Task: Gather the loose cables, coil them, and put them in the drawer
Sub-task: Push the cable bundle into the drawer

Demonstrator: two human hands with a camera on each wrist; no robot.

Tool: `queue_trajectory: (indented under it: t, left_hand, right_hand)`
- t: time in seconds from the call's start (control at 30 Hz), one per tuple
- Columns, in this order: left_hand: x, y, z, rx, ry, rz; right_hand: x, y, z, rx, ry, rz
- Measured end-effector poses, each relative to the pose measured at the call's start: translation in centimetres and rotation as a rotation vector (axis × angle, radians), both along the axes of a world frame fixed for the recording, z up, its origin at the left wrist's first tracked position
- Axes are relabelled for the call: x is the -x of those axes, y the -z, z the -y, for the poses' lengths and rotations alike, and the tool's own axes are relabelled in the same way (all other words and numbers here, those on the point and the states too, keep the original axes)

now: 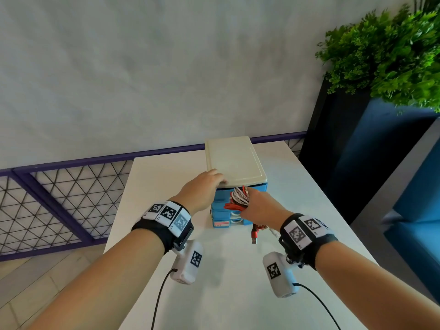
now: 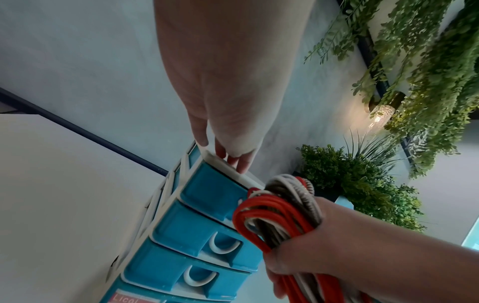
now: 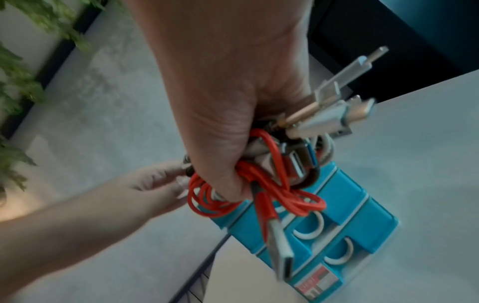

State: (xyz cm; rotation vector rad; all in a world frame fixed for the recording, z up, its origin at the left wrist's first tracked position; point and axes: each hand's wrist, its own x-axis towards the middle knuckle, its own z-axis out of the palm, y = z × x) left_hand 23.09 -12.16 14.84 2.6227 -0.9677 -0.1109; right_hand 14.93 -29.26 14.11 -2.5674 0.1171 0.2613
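Observation:
A small blue drawer unit (image 1: 220, 214) with a cream top (image 1: 234, 158) stands on the white table (image 1: 238, 294). My left hand (image 1: 202, 189) rests on the top's front left corner, fingers (image 2: 233, 160) straight on the rim. My right hand (image 1: 260, 208) grips a coiled bundle of red, white and grey cables (image 1: 239, 197) just in front of the top drawer (image 2: 210, 190). The bundle (image 2: 279, 211) hides that drawer's handle. Metal plugs (image 3: 332, 114) stick out of my fist, and a red USB plug (image 1: 254, 234) dangles below it. The lower drawers (image 2: 186, 229) are closed.
The unit sits near the table's far edge, by a grey wall. A dark blue planter (image 1: 357, 163) with green plants (image 1: 385, 51) stands at the right. A purple wire fence (image 1: 59, 198) runs along the left, beyond the table.

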Motion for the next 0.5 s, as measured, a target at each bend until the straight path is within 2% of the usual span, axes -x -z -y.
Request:
queue_trajectory:
  t: [0.13,0.3,0.4,0.5]
  left_hand:
    - [-0.2,-0.1,0.0,0.015,0.009,0.006]
    - [0.4,-0.6,0.6,-0.077,-0.033,0.005]
    - [0.9,-0.6,0.9,-0.168,-0.056,-0.015]
    - [1.0,-0.3,0.7,-0.184,-0.036,-0.043]
  right_hand:
    - [2.6,-1.3,0.6,-0.045,-0.103,-0.068]
    - [4.8,-3.4,1.5,-0.164,-0.104,-0.233]
    - [4.2,-5.5,2.2,-0.316,-0.077,-0.188]
    - [2.7,-7.0,2.4,-0.551,-0.011,-0.022]
